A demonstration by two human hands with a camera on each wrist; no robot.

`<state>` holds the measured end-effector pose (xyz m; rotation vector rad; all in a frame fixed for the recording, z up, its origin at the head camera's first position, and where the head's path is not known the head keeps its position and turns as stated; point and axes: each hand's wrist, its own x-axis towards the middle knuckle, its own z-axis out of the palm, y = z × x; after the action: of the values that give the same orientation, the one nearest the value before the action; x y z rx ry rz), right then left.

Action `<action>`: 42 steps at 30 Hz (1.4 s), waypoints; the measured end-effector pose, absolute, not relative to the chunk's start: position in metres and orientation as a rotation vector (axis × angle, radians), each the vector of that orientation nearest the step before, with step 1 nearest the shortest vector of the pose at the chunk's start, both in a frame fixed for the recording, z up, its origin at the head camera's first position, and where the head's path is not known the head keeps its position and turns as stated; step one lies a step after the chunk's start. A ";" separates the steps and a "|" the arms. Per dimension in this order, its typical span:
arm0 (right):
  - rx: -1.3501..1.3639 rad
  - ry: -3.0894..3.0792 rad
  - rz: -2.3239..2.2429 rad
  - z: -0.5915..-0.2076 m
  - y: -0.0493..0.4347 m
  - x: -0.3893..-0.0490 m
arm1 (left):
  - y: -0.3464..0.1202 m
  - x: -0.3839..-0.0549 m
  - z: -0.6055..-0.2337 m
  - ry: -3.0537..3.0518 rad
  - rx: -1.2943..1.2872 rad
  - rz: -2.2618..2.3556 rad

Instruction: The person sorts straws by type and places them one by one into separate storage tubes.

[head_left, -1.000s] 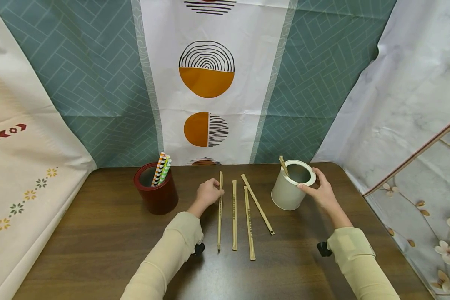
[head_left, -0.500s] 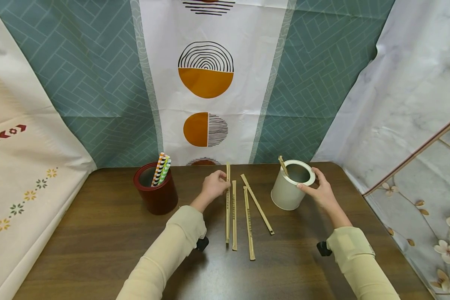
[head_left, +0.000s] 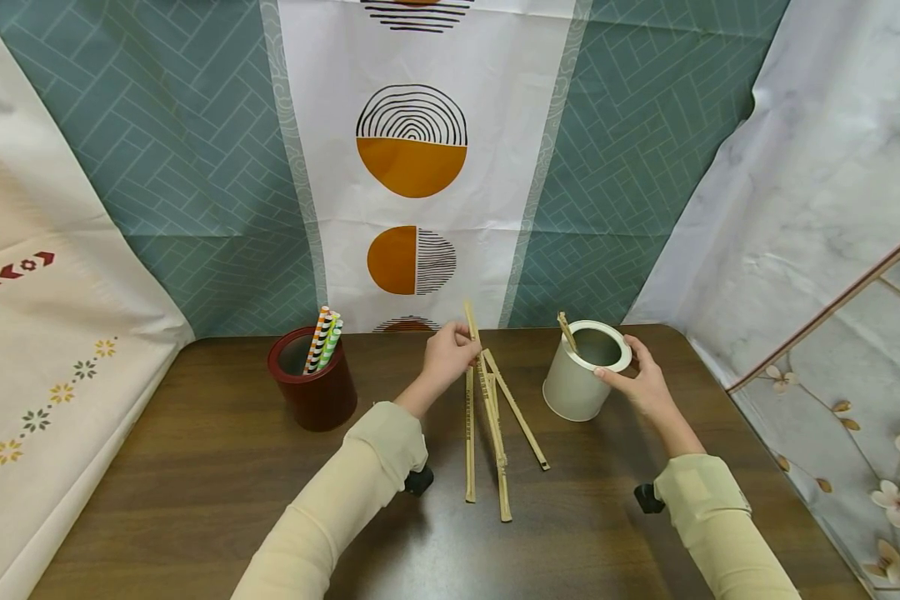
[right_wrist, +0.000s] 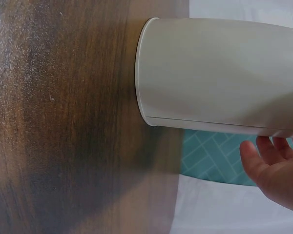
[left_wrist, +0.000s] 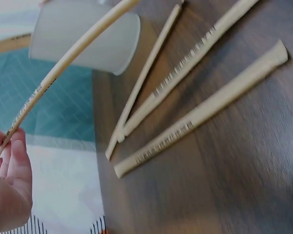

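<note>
Far L, head cam only: dark red can w/ striped straws. Then L hand pinching wrapped stick nr its far end, most of it running back twd wearer. Head cam overlaps it w/ loose sticks; L wrist cam shows gap at grip end. Vs 0.5 s ago: shifted R, tilted. Far R, white can, R hand gripping rim, unchanged; side seam R wrist cam only.

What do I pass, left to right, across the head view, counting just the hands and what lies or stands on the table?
Dark red can → left hand → rightmost tan stick → white can → right hand.
</note>
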<state>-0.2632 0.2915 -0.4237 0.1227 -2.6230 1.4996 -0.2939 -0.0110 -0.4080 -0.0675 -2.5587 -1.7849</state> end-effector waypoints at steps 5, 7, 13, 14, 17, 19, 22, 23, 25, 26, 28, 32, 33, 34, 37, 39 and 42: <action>0.114 -2.632 1.492 -0.424 0.292 -0.263 | 0.001 -0.291 -0.395 -2.418 -0.054 -1.926; 0.112 -2.633 1.492 -0.424 0.292 -0.263 | 0.004 -0.290 -0.388 -2.370 -0.061 -1.956; 0.113 -2.626 1.504 -0.423 0.292 -0.263 | 0.014 -0.291 -0.369 -2.229 -0.047 -2.102; 0.113 -2.625 1.506 -0.424 0.292 -0.263 | 0.015 -0.291 -0.367 -2.206 -0.034 -2.128; 0.114 -2.618 1.510 -0.424 0.292 -0.263 | 0.020 -0.291 -0.360 -2.138 -0.005 -2.184; 0.115 -2.616 1.510 -0.424 0.292 -0.263 | 0.023 -0.291 -0.357 -2.103 0.007 -2.195; 0.117 -2.621 1.503 -0.424 0.292 -0.263 | 0.027 -0.290 -0.351 -2.060 0.008 -2.193; 0.117 -2.626 1.499 -0.424 0.292 -0.263 | 0.028 -0.290 -0.350 -2.049 0.006 -2.186; 0.118 -2.633 1.496 -0.423 0.292 -0.262 | 0.030 -0.290 -0.347 -2.023 0.000 -2.179; 0.117 -2.637 1.497 -0.423 0.292 -0.262 | 0.031 -0.290 -0.346 -2.009 -0.005 -2.175; 0.115 -2.645 1.500 -0.422 0.292 -0.262 | 0.033 -0.290 -0.343 -1.981 -0.014 -2.160; 0.111 -2.640 1.515 -0.422 0.292 -0.262 | 0.036 -0.290 -0.338 -1.947 -0.041 -2.098; 0.111 -2.637 1.519 -0.422 0.292 -0.262 | 0.038 -0.291 -0.337 -1.944 -0.047 -2.080; 0.112 -2.630 1.524 -0.423 0.292 -0.262 | 0.039 -0.291 -0.337 -1.944 -0.056 -2.061; 0.117 -2.622 1.528 -0.423 0.292 -0.263 | 0.043 -0.290 -0.337 -1.953 -0.060 -2.007; 0.119 -2.620 1.527 -0.424 0.292 -0.263 | 0.046 -0.290 -0.338 -1.964 -0.062 -1.982; 0.118 -2.614 1.535 -0.424 0.292 -0.263 | 0.051 -0.289 -0.339 -2.000 -0.064 -1.939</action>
<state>-0.2632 0.2921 -0.4239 0.1181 -2.6142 1.5351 -0.2885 0.0508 -0.3388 -0.0643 -1.9998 -1.9392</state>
